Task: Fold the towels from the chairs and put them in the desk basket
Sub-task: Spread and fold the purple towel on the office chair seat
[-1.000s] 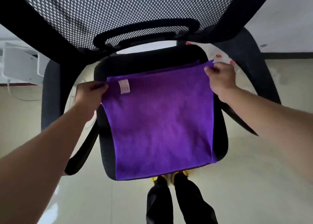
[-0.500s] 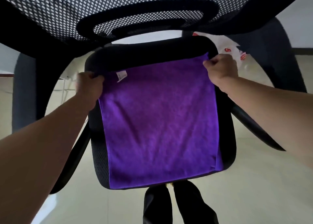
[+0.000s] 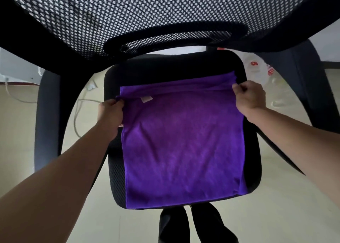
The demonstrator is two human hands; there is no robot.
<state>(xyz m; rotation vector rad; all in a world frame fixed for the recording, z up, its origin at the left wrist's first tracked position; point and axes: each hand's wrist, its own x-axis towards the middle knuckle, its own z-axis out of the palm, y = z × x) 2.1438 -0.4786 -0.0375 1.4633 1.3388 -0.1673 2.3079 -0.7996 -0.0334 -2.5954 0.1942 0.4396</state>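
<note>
Down on the seat (image 3: 174,68) of a black office chair: a purple towel (image 3: 184,147), doubled over, covering most of the cushion from its front edge back toward the rear edge. Leaves a black strip of cushion bare along the rear edge and narrower strips along both side edges. Shows two layers at the far end, the lower one flat on the cushion nearer the rear edge, the upper one raised slightly off it, with a shadowed gap between. Carries a small white label (image 3: 146,98) on the upper layer's far edge, close to its left corner.

At the seat's left edge, left hand (image 3: 110,112) curled, thumb and fingers pinching the upper layer's far left corner. Near the seat's right rear corner, right hand (image 3: 250,95) likewise curled, pinching the upper layer's far right corner. Both forearms bare, reaching in from the front.

Overhead and close to the camera, the chair's mesh backrest (image 3: 147,12), black frame, white showing through the holes. Flanking the seat, left armrest (image 3: 47,114) and right armrest (image 3: 303,80). Beneath, a pale floor (image 3: 276,215); on it, white cables (image 3: 76,117) off the seat's left edge and a clear plastic bag with red print (image 3: 257,71) beyond the right rear corner. Just past the seat's front edge, dark trouser legs (image 3: 184,224).
</note>
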